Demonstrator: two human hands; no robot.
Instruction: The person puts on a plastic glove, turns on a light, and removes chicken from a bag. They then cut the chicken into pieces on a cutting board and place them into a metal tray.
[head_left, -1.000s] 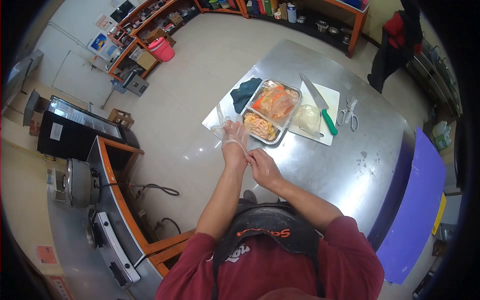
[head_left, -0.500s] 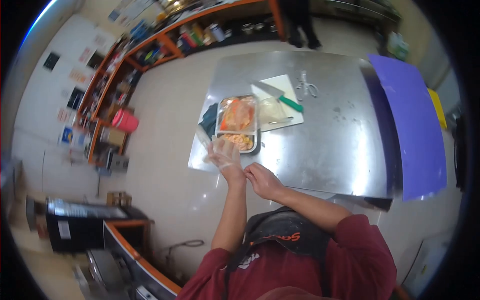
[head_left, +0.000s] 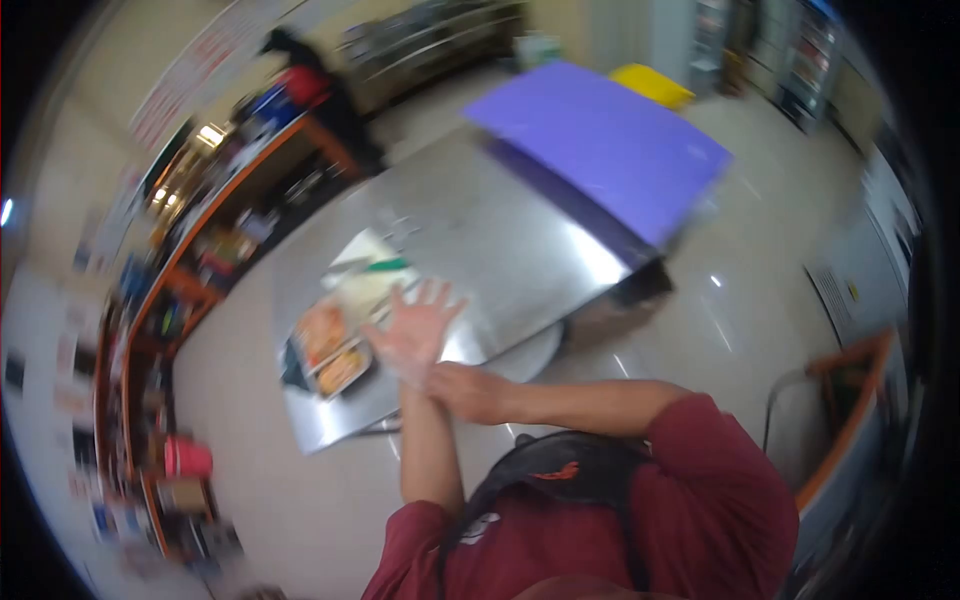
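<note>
My left hand [head_left: 415, 325] is raised over the near edge of the metal table [head_left: 470, 200], fingers spread wide inside a clear plastic glove [head_left: 412, 362]. At its wrist, my right hand [head_left: 468, 392], bare, is closed on the glove's cuff. Left of the gloved hand is a two-part tray [head_left: 349, 387] with orange-pink food in the larger part and yellowish food in the smaller one. Behind it lies a white cutting board [head_left: 366, 247] bearing a knife with a green handle [head_left: 388, 265]. Scissors [head_left: 403, 228] rest beyond the board, blurred.
A large purple sheet [head_left: 600, 140] stands along the table's far right side, with something yellow [head_left: 652, 86] behind it. Orange-edged shelves [head_left: 235, 190] full of goods run along the left. Another person in dark clothes [head_left: 345, 125] is by the shelves. A dark cloth [head_left: 294, 366] lies beside the tray.
My view has turned to the right, so the table and tray appear farther left. My left hand's fingers have spread out, and my right hand remains at the glove's cuff.
</note>
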